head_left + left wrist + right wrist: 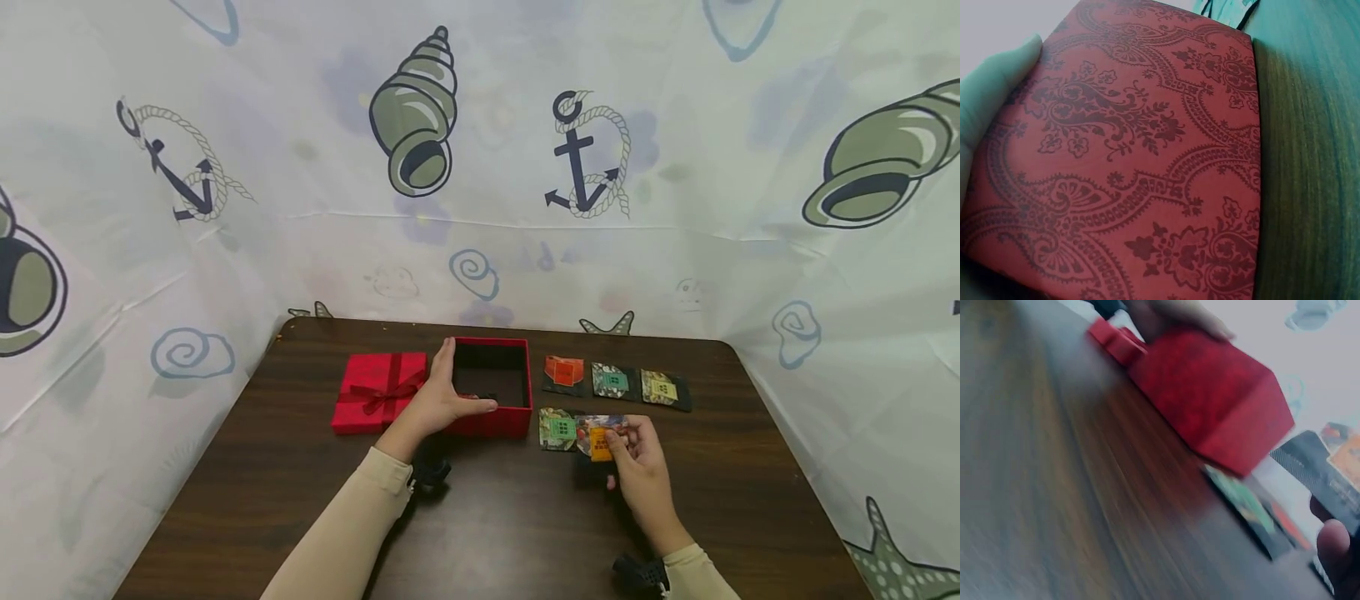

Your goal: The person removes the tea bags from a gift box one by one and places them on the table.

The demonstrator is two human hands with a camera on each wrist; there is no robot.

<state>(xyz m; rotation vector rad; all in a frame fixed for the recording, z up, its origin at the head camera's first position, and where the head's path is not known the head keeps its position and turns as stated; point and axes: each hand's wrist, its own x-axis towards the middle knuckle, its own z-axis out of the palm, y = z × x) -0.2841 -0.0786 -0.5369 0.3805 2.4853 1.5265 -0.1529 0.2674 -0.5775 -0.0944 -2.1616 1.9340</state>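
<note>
An open red gift box (491,422) with a dark inside stands on the table. My left hand (438,398) holds it at the near left corner, the thumb over the front rim; the left wrist view shows the patterned wall (1122,150) up close. My right hand (643,467) pinches a small packet with an orange label (600,435), raised over the table right of the box. Beside that packet a green-labelled packet (557,428) lies on the table. Behind them lie packets with a red label (564,375), a teal label (615,381) and a yellow label (664,389).
The red lid (375,383) with a ribbon bow lies left of the box. Everything stands on a dark wooden table (487,533), whose far edge meets a printed cloth backdrop (517,275). Dark wrist cameras are strapped below both hands.
</note>
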